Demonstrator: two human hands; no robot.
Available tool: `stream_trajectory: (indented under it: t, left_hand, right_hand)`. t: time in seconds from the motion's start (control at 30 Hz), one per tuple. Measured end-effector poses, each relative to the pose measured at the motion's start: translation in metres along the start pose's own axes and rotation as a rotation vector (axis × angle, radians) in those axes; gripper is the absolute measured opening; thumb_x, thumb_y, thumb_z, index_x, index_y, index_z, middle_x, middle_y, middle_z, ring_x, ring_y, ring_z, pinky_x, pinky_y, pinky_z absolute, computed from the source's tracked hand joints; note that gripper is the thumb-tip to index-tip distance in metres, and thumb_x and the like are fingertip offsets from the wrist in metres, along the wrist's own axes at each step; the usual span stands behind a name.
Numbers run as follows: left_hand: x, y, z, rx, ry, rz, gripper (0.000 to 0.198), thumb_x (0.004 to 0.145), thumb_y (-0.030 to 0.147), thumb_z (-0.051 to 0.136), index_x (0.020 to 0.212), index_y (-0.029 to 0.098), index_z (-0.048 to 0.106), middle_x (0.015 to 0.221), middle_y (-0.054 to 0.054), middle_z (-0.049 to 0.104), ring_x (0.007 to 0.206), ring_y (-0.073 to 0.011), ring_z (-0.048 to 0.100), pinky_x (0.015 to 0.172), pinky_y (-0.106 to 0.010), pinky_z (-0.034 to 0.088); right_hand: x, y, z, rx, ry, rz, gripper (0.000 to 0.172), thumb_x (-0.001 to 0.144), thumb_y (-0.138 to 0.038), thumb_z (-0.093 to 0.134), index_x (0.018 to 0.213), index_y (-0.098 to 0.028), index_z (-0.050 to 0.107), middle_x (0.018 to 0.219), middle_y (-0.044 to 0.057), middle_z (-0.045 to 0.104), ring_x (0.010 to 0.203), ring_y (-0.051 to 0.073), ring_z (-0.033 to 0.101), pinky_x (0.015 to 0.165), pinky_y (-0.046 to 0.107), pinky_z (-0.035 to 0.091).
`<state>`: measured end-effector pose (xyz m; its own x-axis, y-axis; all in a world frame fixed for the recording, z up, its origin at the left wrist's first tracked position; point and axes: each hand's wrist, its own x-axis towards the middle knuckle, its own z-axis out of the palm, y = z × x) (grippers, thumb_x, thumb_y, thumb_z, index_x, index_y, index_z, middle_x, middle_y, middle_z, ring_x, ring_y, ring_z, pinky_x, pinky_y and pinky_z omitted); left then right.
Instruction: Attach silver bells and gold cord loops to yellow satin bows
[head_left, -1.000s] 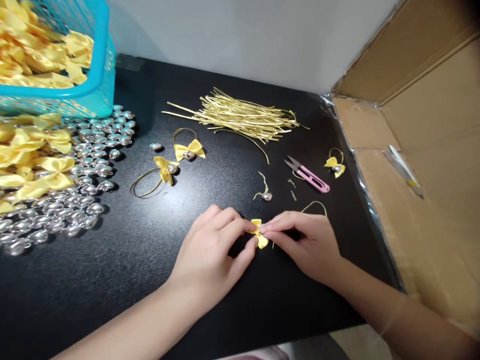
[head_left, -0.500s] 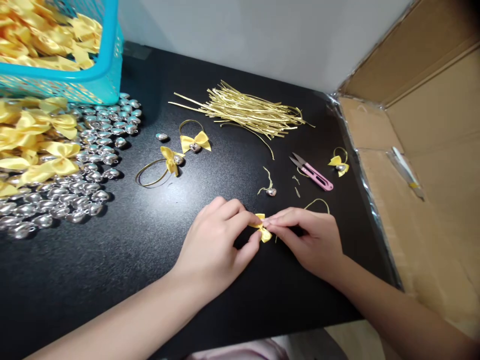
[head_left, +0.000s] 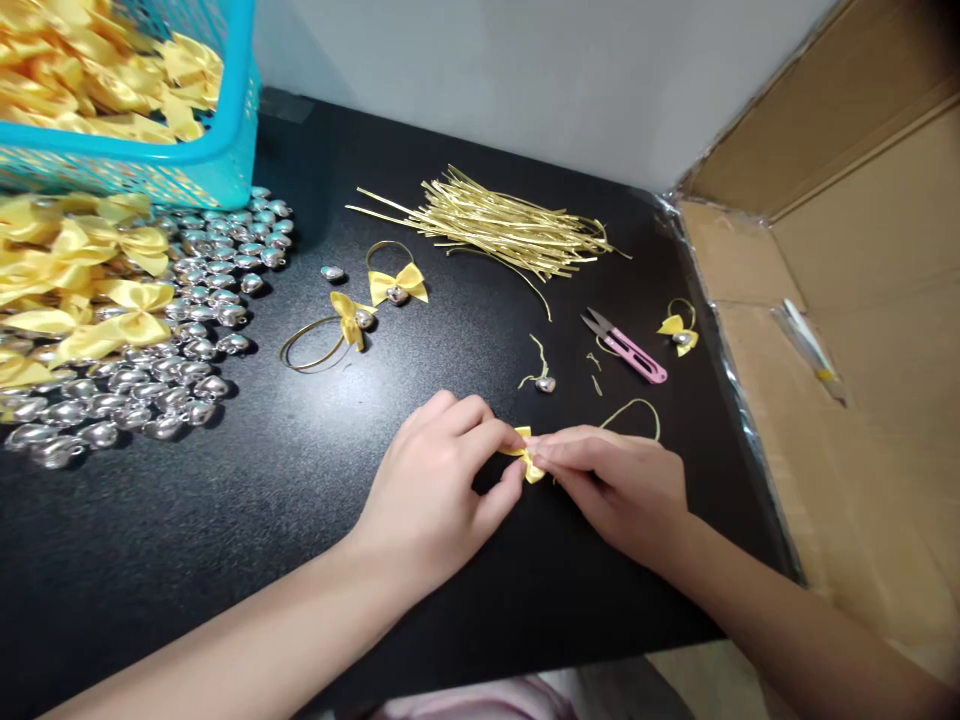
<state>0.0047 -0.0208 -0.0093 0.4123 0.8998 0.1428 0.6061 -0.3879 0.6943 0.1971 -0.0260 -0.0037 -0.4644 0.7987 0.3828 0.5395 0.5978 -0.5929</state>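
Between thumb and fingers, my left hand (head_left: 442,480) grips the left side of a small yellow ribbon bow (head_left: 534,471). My right hand (head_left: 630,485) is closed in a pinch at the bow's middle, with its fingertips meeting there. A thin gold cord (head_left: 637,402) loops out from behind the right hand; its path between the fingers is hidden. Just beyond the hands lies a silver heart-shaped bead (head_left: 546,384) with a frayed bit of cord. Pink thread snips (head_left: 634,357) rest past the right hand.
A gold cord bundle (head_left: 510,225) lies at the back. Finished bow loops (head_left: 397,287) sit mid-table. Silver beads (head_left: 165,400) and loose yellow bows (head_left: 82,300) are heaped at left, before a turquoise basket (head_left: 240,130) of bows. A cardboard box (head_left: 757,380) with a cutter (head_left: 814,352) stands right.
The view has shifted slightly, moving the table things a little to the right. Both hands stay at the bow, the right fingers drawn slightly closer together.
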Motion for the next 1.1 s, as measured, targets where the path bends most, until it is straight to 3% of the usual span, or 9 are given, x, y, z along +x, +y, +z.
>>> stream_trajectory:
  t: [0.4, 0.53, 0.63, 0.7, 0.77, 0.83, 0.97, 1.1]
  left_hand:
    - [0.001, 0.0, 0.001, 0.003, -0.013, -0.009, 0.011, 0.083, 0.022, 0.061, 0.085, 0.019, 0.071, 0.079, -0.006, 0.066, 0.077, -0.0236, 0.055, 0.067, -0.038, 0.045]
    - [-0.001, 0.0, 0.0, -0.005, -0.011, -0.005, 0.011, 0.083, 0.022, 0.061, 0.087, 0.019, 0.071, 0.079, -0.005, 0.066, 0.077, -0.0232, 0.055, 0.068, -0.037, 0.044]
    - [-0.001, 0.001, -0.004, -0.108, 0.047, 0.01, 0.011, 0.082, 0.021, 0.062, 0.09, 0.018, 0.068, 0.081, -0.004, 0.065, 0.078, -0.0206, 0.056, 0.07, -0.035, 0.044]
    - [-0.001, 0.001, -0.009, -0.193, 0.129, -0.01, 0.012, 0.082, 0.018, 0.06, 0.093, 0.017, 0.065, 0.081, -0.003, 0.063, 0.076, -0.0177, 0.056, 0.068, -0.031, 0.044]
    - [0.0, 0.0, -0.012, -0.241, 0.209, -0.059, 0.012, 0.084, 0.014, 0.057, 0.094, 0.017, 0.063, 0.079, -0.001, 0.061, 0.072, -0.0148, 0.054, 0.064, -0.028, 0.043]
    - [0.0, -0.001, -0.014, -0.259, 0.268, -0.079, 0.012, 0.084, 0.011, 0.056, 0.092, 0.018, 0.061, 0.078, 0.0, 0.059, 0.068, -0.0129, 0.051, 0.061, -0.026, 0.041]
    - [0.002, 0.004, -0.014, -0.278, 0.305, 0.029, 0.014, 0.081, 0.008, 0.061, 0.088, 0.019, 0.059, 0.08, 0.001, 0.058, 0.071, -0.0118, 0.051, 0.064, -0.024, 0.042]
    - [0.003, 0.015, -0.013, -0.324, 0.316, 0.077, 0.015, 0.08, 0.009, 0.064, 0.089, 0.02, 0.059, 0.082, 0.002, 0.058, 0.075, -0.0118, 0.052, 0.067, -0.024, 0.043]
  right_hand:
    - [0.0, -0.001, 0.001, -0.047, -0.008, -0.062, 0.014, 0.087, -0.005, 0.059, 0.087, -0.019, 0.065, 0.086, -0.001, 0.077, 0.084, 0.009, 0.074, 0.081, 0.015, 0.057]
    - [0.0, 0.002, 0.004, 0.026, 0.026, -0.014, 0.014, 0.085, -0.006, 0.063, 0.084, -0.019, 0.068, 0.083, 0.0, 0.077, 0.082, 0.011, 0.075, 0.079, 0.019, 0.059]
    - [0.001, 0.003, 0.005, 0.161, 0.097, 0.119, 0.012, 0.081, -0.008, 0.068, 0.078, -0.02, 0.07, 0.078, 0.001, 0.077, 0.077, 0.014, 0.075, 0.075, 0.022, 0.06]
    - [0.002, 0.003, 0.004, 0.304, 0.183, 0.296, 0.009, 0.079, -0.012, 0.071, 0.076, -0.02, 0.07, 0.077, 0.001, 0.077, 0.075, 0.015, 0.075, 0.073, 0.024, 0.061]
    - [0.004, 0.003, 0.003, 0.534, 0.275, 0.513, 0.007, 0.077, -0.02, 0.075, 0.074, -0.019, 0.069, 0.076, 0.002, 0.077, 0.071, 0.015, 0.074, 0.068, 0.025, 0.061]
    - [0.007, 0.004, 0.0, 0.83, 0.328, 0.693, 0.017, 0.074, -0.028, 0.08, 0.071, -0.018, 0.066, 0.073, 0.002, 0.076, 0.065, 0.013, 0.072, 0.063, 0.023, 0.06]
    - [0.013, 0.003, -0.003, 1.324, 0.297, 0.92, 0.033, 0.06, -0.033, 0.089, 0.065, -0.016, 0.061, 0.066, -0.003, 0.072, 0.057, 0.007, 0.068, 0.056, 0.015, 0.057]
    - [0.013, 0.002, -0.001, 1.56, 0.217, 1.026, 0.039, 0.055, -0.032, 0.091, 0.067, -0.016, 0.058, 0.063, -0.005, 0.068, 0.058, 0.007, 0.068, 0.053, 0.012, 0.056]
